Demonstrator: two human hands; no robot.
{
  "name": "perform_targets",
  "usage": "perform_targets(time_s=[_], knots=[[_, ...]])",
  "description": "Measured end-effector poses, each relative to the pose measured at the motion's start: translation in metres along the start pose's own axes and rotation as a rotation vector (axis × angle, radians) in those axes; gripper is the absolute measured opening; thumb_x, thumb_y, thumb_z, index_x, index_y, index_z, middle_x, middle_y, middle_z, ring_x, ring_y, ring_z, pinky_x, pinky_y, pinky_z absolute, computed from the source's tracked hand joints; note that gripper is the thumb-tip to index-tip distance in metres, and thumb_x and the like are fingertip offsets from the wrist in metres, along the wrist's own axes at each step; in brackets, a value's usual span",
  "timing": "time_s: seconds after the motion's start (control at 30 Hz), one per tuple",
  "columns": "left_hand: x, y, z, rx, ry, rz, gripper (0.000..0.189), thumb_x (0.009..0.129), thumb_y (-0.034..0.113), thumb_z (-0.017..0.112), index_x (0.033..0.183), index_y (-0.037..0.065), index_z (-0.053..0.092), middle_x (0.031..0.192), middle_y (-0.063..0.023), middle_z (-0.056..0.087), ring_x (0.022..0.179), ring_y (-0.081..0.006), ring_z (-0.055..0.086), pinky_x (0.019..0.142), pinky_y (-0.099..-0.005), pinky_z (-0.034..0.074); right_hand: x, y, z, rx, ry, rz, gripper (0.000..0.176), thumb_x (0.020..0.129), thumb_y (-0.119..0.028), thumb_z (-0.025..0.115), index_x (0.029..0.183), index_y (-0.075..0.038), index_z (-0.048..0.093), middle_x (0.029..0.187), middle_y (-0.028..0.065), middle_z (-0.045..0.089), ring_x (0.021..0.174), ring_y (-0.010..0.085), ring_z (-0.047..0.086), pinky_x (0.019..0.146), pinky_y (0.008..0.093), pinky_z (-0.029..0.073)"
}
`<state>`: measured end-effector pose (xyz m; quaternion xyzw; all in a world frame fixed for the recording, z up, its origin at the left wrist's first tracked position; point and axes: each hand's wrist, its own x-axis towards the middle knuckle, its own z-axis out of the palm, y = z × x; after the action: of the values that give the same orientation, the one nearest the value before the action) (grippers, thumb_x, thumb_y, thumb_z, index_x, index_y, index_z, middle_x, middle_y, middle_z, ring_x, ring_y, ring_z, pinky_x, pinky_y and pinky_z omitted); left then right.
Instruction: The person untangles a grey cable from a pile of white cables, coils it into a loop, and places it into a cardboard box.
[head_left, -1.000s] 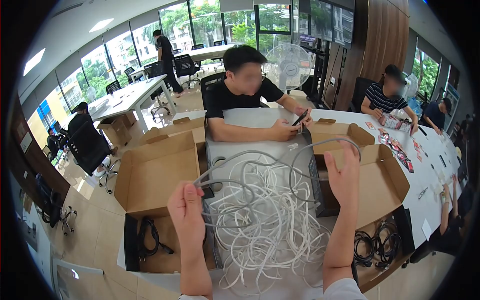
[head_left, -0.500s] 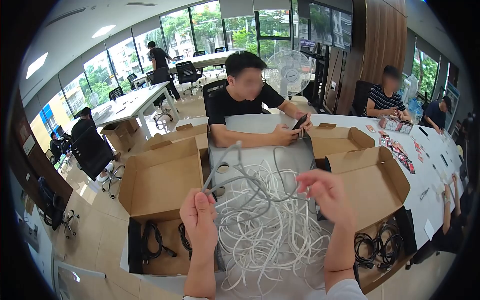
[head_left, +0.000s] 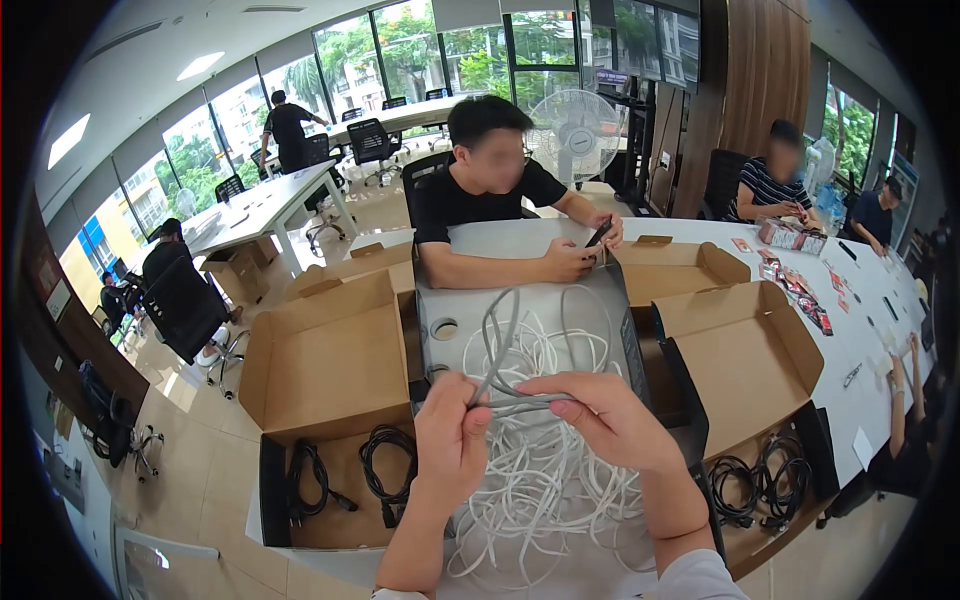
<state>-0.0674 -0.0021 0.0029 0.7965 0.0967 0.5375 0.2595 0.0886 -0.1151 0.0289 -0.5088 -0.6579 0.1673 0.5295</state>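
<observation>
A grey cable [head_left: 500, 330] is looped in the air above the table, and both my hands grip it. My left hand [head_left: 452, 430] is closed round the strands at the left. At the right, my right hand [head_left: 605, 415] pinches the same cable between thumb and fingers. Stretches of it run straight across from one hand to the other, while a loop rises above them. Beneath my hands lies a large tangled heap of white cables [head_left: 550, 490] on the table.
An open cardboard box [head_left: 330, 350] at the left contains coiled black power cables [head_left: 385, 465]. Another open box [head_left: 745, 350] at the right holds more black cables [head_left: 765, 480]. Across the table, a person [head_left: 490, 200] holds a phone [head_left: 599, 234]. Small red packets [head_left: 795, 285] lie farther right.
My right hand has moved left and down and now grips the grey cable. My left hand has shifted right. The cable's loops are gathered more tightly between the hands.
</observation>
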Motion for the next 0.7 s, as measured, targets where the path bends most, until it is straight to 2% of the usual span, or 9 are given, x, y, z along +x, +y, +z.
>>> perform_targets(time_s=[0.03,0.1,0.17,0.23,0.3,0.43,0.53,0.63,0.7], knots=[[0.003,-0.002,0.001,0.050,0.021,0.123,0.026,0.095,0.025,0.051,0.084,0.002,0.049,0.071,-0.0068,0.053,0.066,-0.0216,0.050,0.066,-0.0306,0.043,-0.001,0.004,-0.001,0.035,0.016,-0.057,0.024,0.089,-0.001,0.052,0.111,0.002,0.061,0.085,0.0125,0.064,0.067,0.0177,0.056,0.063,0.0270,0.044],[0.010,0.001,0.003,0.061,0.052,0.188,0.030,0.095,0.028,0.050,0.083,0.001,0.049,0.084,-0.0118,0.060,0.077,-0.0242,0.053,0.075,-0.0343,0.043,-0.003,0.005,-0.007,0.065,-0.062,-0.006,0.025,0.089,-0.001,0.052,0.112,-0.001,0.061,0.077,0.0097,0.059,0.062,0.0154,0.048,0.059,0.0272,0.041],[0.011,0.001,0.003,0.000,-0.014,0.171,0.032,0.095,0.031,0.048,0.083,0.001,0.048,0.095,-0.0151,0.063,0.085,-0.0261,0.055,0.082,-0.0371,0.043,-0.005,0.003,-0.011,0.084,-0.110,0.040,0.025,0.089,-0.001,0.053,0.112,-0.002,0.061,0.071,0.0072,0.056,0.059,0.0128,0.043,0.056,0.0268,0.039],[0.009,-0.002,0.000,-0.132,-0.176,0.071,0.035,0.096,0.034,0.046,0.084,0.001,0.047,0.103,-0.0166,0.064,0.092,-0.0270,0.056,0.087,-0.0391,0.042,-0.006,-0.002,-0.014,0.092,-0.127,0.082,0.023,0.090,-0.002,0.053,0.111,-0.001,0.062,0.066,0.0050,0.054,0.058,0.0100,0.041,0.054,0.0258,0.037],[-0.003,-0.012,0.000,-0.186,-0.253,-0.051,0.036,0.096,0.036,0.044,0.090,0.000,0.048,0.104,-0.0148,0.064,0.100,-0.0286,0.055,0.092,-0.0406,0.040,-0.009,-0.001,-0.014,0.141,-0.068,0.081,0.021,0.090,-0.003,0.054,0.108,0.000,0.063,0.063,0.0024,0.051,0.057,0.0073,0.039,0.052,0.0242,0.034],[-0.008,-0.018,0.003,-0.295,-0.333,-0.180,0.032,0.092,0.029,0.053,0.105,0.001,0.050,0.108,-0.0112,0.064,0.107,-0.0303,0.055,0.099,-0.0399,0.036,-0.012,-0.007,-0.016,0.225,0.030,0.160,0.017,0.089,-0.006,0.058,0.102,0.000,0.066,0.060,-0.0006,0.051,0.055,0.0025,0.036,0.047,0.0211,0.029],[0.004,-0.006,0.005,-0.306,-0.301,-0.112,0.040,0.082,0.019,0.066,0.114,0.003,0.049,0.110,-0.0102,0.062,0.101,-0.0294,0.055,0.095,-0.0386,0.038,-0.014,-0.006,-0.018,0.264,0.082,0.100,0.016,0.088,-0.007,0.061,0.101,0.000,0.066,0.061,-0.0008,0.052,0.054,0.0013,0.037,0.046,0.0205,0.028],[0.008,-0.003,0.007,-0.261,-0.304,-0.113,0.049,0.070,0.009,0.074,0.114,0.006,0.053,0.112,-0.0092,0.061,0.094,-0.0278,0.054,0.091,-0.0367,0.040,-0.016,-0.013,-0.020,0.173,0.060,0.094,0.017,0.086,-0.007,0.063,0.101,-0.001,0.067,0.060,0.0011,0.053,0.052,0.0023,0.039,0.045,0.0205,0.029],[0.008,-0.004,0.006,-0.187,-0.279,-0.099,0.044,0.068,0.009,0.075,0.109,0.007,0.058,0.104,-0.0078,0.063,0.092,-0.0261,0.056,0.085,-0.0361,0.042,-0.015,-0.012,-0.016,0.076,0.101,0.032,0.016,0.086,-0.006,0.063,0.101,-0.002,0.067,0.062,0.0028,0.055,0.051,0.0033,0.040,0.045,0.0208,0.029]])
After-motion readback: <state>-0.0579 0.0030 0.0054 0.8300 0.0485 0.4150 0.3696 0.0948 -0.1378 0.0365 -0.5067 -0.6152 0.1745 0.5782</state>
